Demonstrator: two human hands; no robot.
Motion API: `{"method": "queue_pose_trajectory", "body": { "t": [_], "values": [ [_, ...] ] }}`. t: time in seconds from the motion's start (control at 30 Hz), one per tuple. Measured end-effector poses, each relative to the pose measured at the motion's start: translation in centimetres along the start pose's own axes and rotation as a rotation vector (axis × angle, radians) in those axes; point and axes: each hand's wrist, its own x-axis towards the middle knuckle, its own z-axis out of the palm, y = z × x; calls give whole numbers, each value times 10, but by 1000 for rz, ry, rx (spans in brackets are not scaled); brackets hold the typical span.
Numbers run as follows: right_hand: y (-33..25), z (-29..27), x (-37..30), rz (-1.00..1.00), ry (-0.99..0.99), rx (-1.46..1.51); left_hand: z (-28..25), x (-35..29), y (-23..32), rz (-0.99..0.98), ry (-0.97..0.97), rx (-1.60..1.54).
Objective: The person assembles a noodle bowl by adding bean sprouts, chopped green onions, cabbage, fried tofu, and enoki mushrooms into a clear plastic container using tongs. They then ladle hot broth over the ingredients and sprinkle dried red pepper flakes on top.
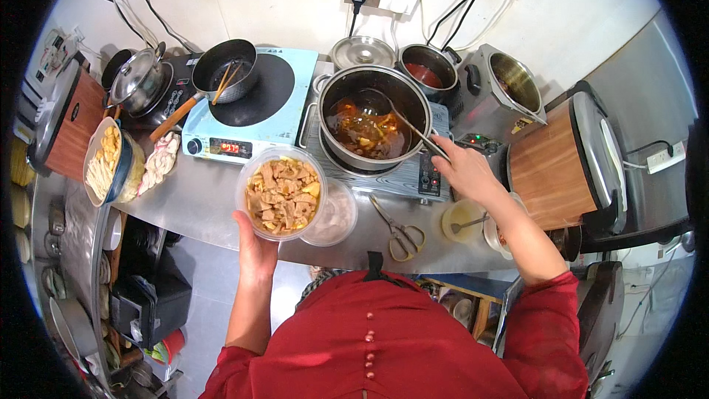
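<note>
My left hand [256, 251] grips the side of a round clear plastic tub [282, 236] and holds it over the counter's front, left of the pot. Pale brown meat chunks [281, 188] with some yellowish pieces fill it. The fingers under the tub are hidden. With my right hand [467, 170] I hold a metal ladle [408, 124] by its handle end; its bowl dips into a large steel pot [334, 94]. Dark reddish-brown broth with pieces of food [367, 137] lies in that pot, which stands on a grey cooktop [348, 177].
Scissors [399, 240], a translucent round lid or dish [334, 214] and a small tub with a spoon [461, 220] lie near the front edge. A wooden-handled pan [240, 89] with chopsticks sits on a blue induction cooker [299, 77]. Behind the pot is a red-sauce saucepan [428, 59].
</note>
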Motion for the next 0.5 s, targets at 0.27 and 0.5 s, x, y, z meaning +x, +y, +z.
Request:
{"method": "queue_pose_trajectory", "body": {
  "t": [0.27, 0.5],
  "values": [
    [4, 4, 2, -34, 9, -82, 8, 7, 1, -3, -34, 3],
    [18, 14, 21, 42, 60, -44, 14, 11, 2, -13, -39, 12]
  ]
}}
